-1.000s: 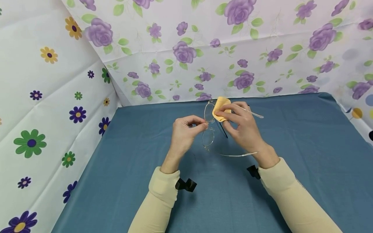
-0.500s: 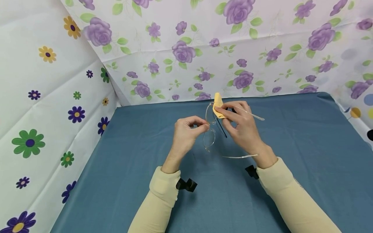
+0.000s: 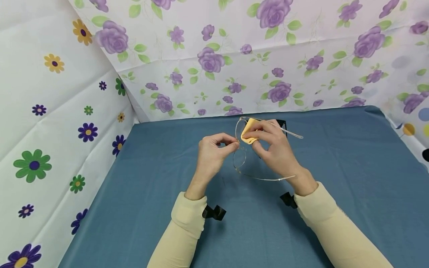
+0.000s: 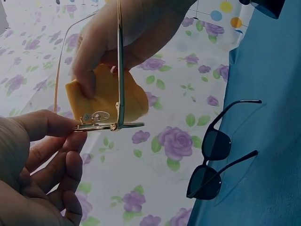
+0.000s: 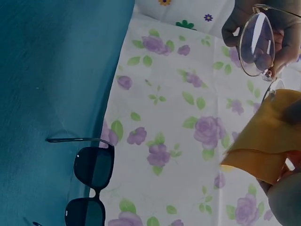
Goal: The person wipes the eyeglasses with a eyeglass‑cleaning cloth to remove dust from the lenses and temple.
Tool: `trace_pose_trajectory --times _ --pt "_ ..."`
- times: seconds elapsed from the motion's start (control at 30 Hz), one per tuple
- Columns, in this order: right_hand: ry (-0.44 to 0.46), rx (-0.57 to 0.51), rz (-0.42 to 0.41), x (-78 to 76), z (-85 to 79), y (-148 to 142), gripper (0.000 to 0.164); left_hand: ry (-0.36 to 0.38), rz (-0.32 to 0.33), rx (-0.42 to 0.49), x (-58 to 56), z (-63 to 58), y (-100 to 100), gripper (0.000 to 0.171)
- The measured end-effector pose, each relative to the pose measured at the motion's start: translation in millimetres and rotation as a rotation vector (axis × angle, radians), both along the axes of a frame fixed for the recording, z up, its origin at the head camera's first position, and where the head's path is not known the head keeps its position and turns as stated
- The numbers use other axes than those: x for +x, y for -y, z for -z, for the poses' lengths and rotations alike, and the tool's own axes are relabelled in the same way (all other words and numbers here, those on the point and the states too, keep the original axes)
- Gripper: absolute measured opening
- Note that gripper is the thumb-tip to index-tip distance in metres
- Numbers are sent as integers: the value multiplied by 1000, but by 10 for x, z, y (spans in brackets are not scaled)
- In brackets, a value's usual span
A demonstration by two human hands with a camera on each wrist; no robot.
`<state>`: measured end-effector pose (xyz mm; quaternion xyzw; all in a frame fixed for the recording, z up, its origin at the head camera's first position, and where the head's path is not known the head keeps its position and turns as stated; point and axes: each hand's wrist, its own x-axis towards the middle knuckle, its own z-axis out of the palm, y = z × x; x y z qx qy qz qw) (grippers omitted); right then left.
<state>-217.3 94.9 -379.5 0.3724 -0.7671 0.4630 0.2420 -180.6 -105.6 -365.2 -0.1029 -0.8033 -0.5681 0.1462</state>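
Observation:
A pair of thin gold-rimmed eyeglasses (image 5: 257, 44) is held up above the table, temples unfolded toward the right. My left hand (image 3: 214, 152) pinches it at the bridge between thumb and fingertips. In my right hand (image 3: 277, 150) is a folded yellow cloth (image 3: 249, 133), gripped between thumb and fingers and laid over part of the upper lens as the head view shows it. One temple passes across the back of the right hand; the other reaches toward the right wrist. The left wrist view shows the cloth (image 4: 107, 94) right behind the rim.
Black sunglasses (image 4: 217, 145) with their temples open lie at the far edge of the blue tablecloth (image 3: 151, 186), mostly behind the right hand in the head view. Beyond that edge rises a white sheet with purple flowers (image 3: 211, 59). Another flowered sheet (image 3: 60, 149) stands at the left.
My right hand has shifted the yellow cloth slightly upward along the lens, then back down and left. The left hand keeps its pinch on the eyeglasses, which have barely moved.

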Motion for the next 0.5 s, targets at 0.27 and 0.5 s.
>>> trace_pose_trajectory --times 0.27,0.5 --pt "-37 8 -29 -20 23 5 22 23 22 -14 -2 0 9 5" --pt "12 28 61 -40 6 -23 24 23 34 -1 1 -1 29 6"
